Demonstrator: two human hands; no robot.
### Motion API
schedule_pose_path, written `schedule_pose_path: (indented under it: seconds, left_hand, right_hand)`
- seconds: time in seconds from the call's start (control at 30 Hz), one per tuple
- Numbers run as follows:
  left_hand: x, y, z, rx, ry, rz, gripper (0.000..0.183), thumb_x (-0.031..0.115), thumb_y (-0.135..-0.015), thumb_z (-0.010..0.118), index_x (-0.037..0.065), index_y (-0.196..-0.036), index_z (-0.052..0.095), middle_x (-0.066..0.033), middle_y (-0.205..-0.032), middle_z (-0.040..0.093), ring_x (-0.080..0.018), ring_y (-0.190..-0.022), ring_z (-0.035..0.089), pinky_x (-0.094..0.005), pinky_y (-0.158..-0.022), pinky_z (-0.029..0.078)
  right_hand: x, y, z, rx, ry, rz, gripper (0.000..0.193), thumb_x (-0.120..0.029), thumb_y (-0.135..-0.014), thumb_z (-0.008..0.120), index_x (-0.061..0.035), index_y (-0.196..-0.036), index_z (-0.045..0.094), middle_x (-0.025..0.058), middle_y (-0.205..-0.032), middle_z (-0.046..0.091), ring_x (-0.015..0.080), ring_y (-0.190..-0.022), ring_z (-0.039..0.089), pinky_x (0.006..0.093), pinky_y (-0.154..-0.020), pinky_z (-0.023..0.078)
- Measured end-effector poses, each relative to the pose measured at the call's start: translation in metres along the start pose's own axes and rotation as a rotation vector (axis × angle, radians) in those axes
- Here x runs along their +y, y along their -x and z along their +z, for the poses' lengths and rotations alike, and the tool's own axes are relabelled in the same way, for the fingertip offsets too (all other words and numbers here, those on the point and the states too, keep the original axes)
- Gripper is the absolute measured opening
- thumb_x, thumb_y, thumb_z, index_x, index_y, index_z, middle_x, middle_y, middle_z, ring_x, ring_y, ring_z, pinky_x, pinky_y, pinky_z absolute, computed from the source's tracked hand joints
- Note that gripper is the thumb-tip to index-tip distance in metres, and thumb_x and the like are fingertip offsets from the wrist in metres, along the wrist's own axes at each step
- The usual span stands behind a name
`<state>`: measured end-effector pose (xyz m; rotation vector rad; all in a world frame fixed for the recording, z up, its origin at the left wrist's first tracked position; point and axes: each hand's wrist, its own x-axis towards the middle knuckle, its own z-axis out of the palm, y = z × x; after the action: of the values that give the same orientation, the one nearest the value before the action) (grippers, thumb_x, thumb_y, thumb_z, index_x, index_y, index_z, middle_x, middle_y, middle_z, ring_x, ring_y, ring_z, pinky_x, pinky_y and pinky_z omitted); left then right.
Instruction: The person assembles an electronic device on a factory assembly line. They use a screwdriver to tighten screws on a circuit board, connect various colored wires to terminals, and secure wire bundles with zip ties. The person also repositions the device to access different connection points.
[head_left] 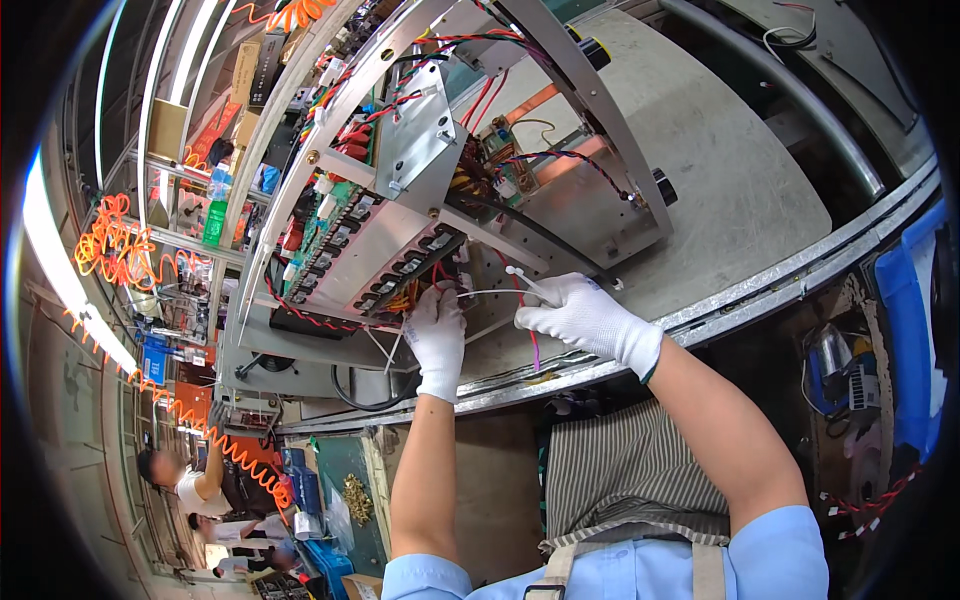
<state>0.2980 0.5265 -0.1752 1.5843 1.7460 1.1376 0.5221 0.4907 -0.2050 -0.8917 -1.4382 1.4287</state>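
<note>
In front of me stands an open metal chassis [365, 255] with circuit boards and wiring inside. My left hand [437, 335], in a white knit glove, is closed at the chassis's lower edge, beside a bundle of red and orange wires [405, 297]. A thin white cable tie [490, 292] runs from its fingertips to my right hand [590, 320], also gloved. The right fingers pinch the tie, and its small head sticks out above them. Between the hands hangs a loose red and purple wire [536, 358]. The left fingertips are partly hidden, so whether they also grip wires cannot be told.
The chassis rests on a grey worktop [740, 150] with a metal rail [700, 325] along its near edge. A black cable [545, 240] crosses the chassis. Orange coiled hoses [115, 245] hang at left, with people [205, 485] farther off. A blue bin [915, 320] is at right.
</note>
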Motion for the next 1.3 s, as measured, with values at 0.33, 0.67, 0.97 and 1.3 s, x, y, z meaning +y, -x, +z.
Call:
schedule_pose_path:
  seconds: [0.33,0.67,0.97,1.3]
  left_hand:
    - [0.030,-0.002,0.001,0.041,-0.957,0.264,0.021,0.029,-0.090,0.056,0.013,-0.098,0.067,-0.0180,-0.082,0.067,-0.0365,-0.079,0.065,-0.0454,-0.072,0.049]
    - [0.067,0.091,0.003,-0.428,-0.138,-0.035,0.025,0.018,-0.084,0.070,-0.003,-0.097,0.067,-0.0034,-0.081,0.066,-0.0062,-0.073,0.056,-0.0237,-0.068,0.046]
    - [0.051,0.066,0.013,-0.432,-0.081,-0.128,0.017,0.016,-0.087,0.069,0.000,-0.085,0.063,-0.0017,-0.065,0.059,-0.0048,-0.047,0.046,-0.0203,-0.040,0.033]
    - [0.019,0.019,-0.015,0.021,0.028,-0.001,0.032,0.026,-0.092,0.063,-0.004,-0.104,0.062,-0.0106,-0.079,0.067,-0.0095,-0.048,0.055,-0.0206,-0.039,0.040]
  right_hand:
    - [-0.007,0.004,0.002,-0.002,-0.073,0.057,0.024,-0.024,-0.086,0.068,0.0003,-0.086,0.065,0.0026,-0.073,0.062,0.0120,-0.069,0.052,0.0279,-0.068,0.045]
    - [0.004,-0.003,0.007,0.047,0.009,0.025,0.033,-0.029,-0.082,0.072,0.0009,-0.097,0.068,0.0114,-0.088,0.069,0.0167,-0.081,0.061,0.0308,-0.077,0.048]
    - [0.005,-0.002,0.012,0.071,-0.092,-0.037,0.023,-0.024,-0.087,0.069,-0.0021,-0.090,0.071,0.0054,-0.083,0.069,0.0107,-0.075,0.058,0.0281,-0.073,0.047]
    - [0.002,0.000,0.009,0.042,-0.191,0.034,0.037,-0.035,-0.095,0.057,-0.0029,-0.089,0.072,0.0072,-0.085,0.071,0.0138,-0.082,0.061,0.0290,-0.080,0.046]
